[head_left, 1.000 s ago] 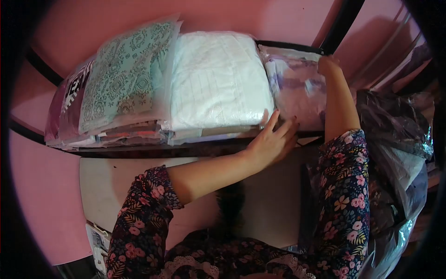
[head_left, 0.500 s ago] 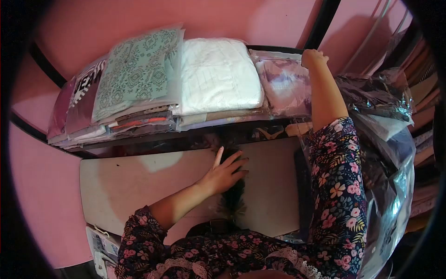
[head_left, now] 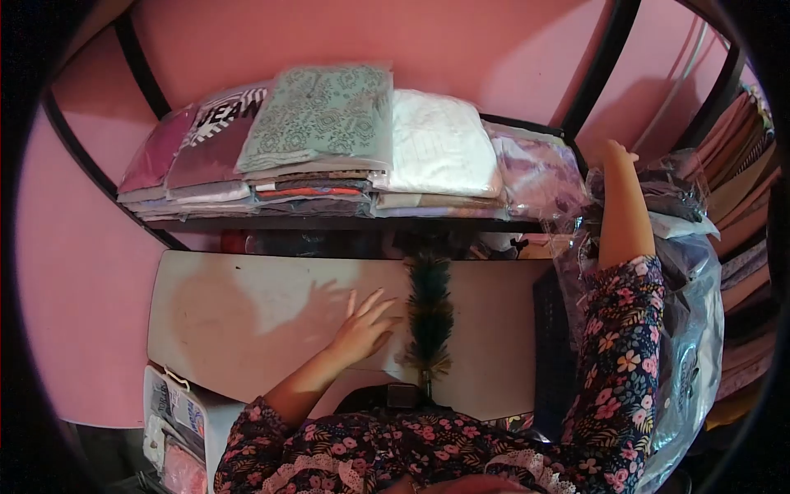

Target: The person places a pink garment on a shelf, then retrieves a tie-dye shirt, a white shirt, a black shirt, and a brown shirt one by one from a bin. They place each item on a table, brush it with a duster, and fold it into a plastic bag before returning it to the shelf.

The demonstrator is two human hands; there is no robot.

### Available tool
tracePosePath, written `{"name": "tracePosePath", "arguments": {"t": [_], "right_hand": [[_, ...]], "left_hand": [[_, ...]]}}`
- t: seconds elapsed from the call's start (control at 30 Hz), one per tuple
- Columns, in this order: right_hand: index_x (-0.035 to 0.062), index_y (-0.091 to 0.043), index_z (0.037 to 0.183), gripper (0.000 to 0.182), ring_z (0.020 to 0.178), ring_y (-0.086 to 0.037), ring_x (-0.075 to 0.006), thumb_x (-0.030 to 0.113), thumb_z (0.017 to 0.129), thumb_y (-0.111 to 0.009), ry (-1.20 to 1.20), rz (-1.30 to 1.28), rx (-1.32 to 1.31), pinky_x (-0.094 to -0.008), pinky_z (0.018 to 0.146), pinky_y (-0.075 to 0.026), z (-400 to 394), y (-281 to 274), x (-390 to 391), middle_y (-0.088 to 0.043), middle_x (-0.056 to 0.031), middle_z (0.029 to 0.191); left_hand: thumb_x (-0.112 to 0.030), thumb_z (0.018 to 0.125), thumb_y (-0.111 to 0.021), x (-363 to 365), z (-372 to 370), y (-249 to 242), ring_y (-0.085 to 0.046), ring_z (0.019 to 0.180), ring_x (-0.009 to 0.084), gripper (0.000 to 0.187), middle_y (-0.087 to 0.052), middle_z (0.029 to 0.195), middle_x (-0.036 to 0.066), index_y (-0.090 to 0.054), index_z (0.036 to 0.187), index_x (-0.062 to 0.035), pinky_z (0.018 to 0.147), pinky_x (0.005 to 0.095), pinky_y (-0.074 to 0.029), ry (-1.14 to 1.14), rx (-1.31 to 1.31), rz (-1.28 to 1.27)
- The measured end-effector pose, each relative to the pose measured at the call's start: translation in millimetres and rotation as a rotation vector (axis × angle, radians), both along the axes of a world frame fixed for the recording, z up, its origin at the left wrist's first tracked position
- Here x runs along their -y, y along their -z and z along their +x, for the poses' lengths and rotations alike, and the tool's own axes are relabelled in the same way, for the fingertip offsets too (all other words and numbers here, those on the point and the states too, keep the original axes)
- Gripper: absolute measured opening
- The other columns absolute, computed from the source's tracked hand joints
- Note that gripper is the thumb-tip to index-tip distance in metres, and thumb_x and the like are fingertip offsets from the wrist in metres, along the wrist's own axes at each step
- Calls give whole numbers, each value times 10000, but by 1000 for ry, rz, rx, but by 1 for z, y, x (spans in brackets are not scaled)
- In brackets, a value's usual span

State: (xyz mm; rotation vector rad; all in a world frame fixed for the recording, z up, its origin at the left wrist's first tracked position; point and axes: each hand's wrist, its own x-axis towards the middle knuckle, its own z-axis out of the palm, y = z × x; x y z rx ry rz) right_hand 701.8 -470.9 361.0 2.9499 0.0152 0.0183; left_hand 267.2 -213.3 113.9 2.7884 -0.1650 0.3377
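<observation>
My left hand (head_left: 362, 328) hovers with its fingers spread above the white tabletop, left of a dark green feathery duster (head_left: 430, 317) that lies on it. My right arm reaches up past the shelf's right end, and my right hand (head_left: 615, 153) shows small beside the black post; what its fingers do is hard to make out. Nearest to it are a bagged purple and white cloth (head_left: 541, 174) and dark bagged clothes (head_left: 679, 183).
A bagged green patterned cloth (head_left: 319, 115), a white one (head_left: 443, 142) and a maroon one (head_left: 216, 140) sit on the black-framed shelf. Clothes hang at the far right (head_left: 745, 198). Plastic-wrapped items (head_left: 177, 420) stand at the lower left.
My left hand has moved off the duster to its left. The view has shifted, so the shelf sits further right. My right hand remains near the black post, a little lower in view.
</observation>
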Motion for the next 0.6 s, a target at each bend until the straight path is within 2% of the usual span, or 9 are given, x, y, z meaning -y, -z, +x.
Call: {"name": "tracePosePath", "arguments": {"t": [0.03,0.13,0.27,0.3,0.4,0.43,0.47,0.57,0.6], "right_hand": [[194,-562,1224,528,1256,-424,-284,303,717,-661,-3,-3,34,-591,987,-292,1,3,2,-486,-85,1326],[164,-560,1224,539,1258,-421,-289,318,717,-660,-48,15,56,-595,991,-285,-5,-5,-13,-496,-89,1316],[144,-624,1127,392,1220,-448,-312,277,759,-653,-225,106,138,-617,985,-252,-34,-14,-43,-547,-97,1255],[147,-594,1171,447,1242,-425,-311,335,769,-652,-277,99,106,-618,992,-242,-44,-15,-49,-522,-96,1287],[203,-616,1131,430,1269,-389,-314,358,732,-652,-253,-6,-9,-666,998,-186,-57,-3,-44,-520,-98,1282],[219,-618,1129,483,1274,-385,-305,393,684,-695,-189,-50,47,-683,999,-156,-49,16,-31,-501,-85,1305],[219,-618,1129,483,1274,-385,-305,393,684,-695,-171,-48,43,-683,999,-156,-48,26,-19,-501,-85,1305],[244,-521,1244,691,1299,-343,-286,432,618,-746,-186,-79,-27,-694,1004,-124,-47,47,6,-462,-70,1345],[244,-521,1244,691,1299,-343,-286,432,618,-746,-183,-87,-27,-694,1004,-124,-49,49,8,-462,-70,1345]], "left_hand": [[-144,750,-667,-6,-13,2,-270,1333,302,334,-437,1328,53,-620,1078,-186,1044,640,-96,-9,11,1],[-140,748,-666,-25,-47,10,-270,1329,313,324,-452,1314,64,-629,1068,-174,1046,629,-103,-172,-8,19],[-134,736,-664,-45,-91,17,-278,1321,314,325,-456,1308,63,-635,1057,-171,1041,628,-116,-386,22,-2],[-135,736,-662,-46,-101,21,-277,1319,319,331,-454,1311,65,-634,1063,-174,1039,628,-126,-444,23,-15],[-148,733,-667,-58,-127,33,-281,1315,324,334,-450,1315,68,-633,1064,-178,1036,627,-146,-545,38,-43],[-148,733,-667,-62,-136,31,-281,1315,324,334,-450,1315,68,-633,1064,-178,1036,627,-146,-530,31,-41],[-151,731,-669,-65,-145,31,-276,1319,325,335,-448,1318,69,-633,1063,-180,1036,627,-152,-559,15,-64],[-155,727,-672,-73,-170,42,-264,1327,325,337,-448,1323,72,-634,1060,-187,1037,628,-157,-613,-25,-94],[-158,724,-674,-77,-180,47,-257,1332,325,339,-449,1323,72,-634,1059,-191,1039,628,-156,-642,-55,-94]]}}
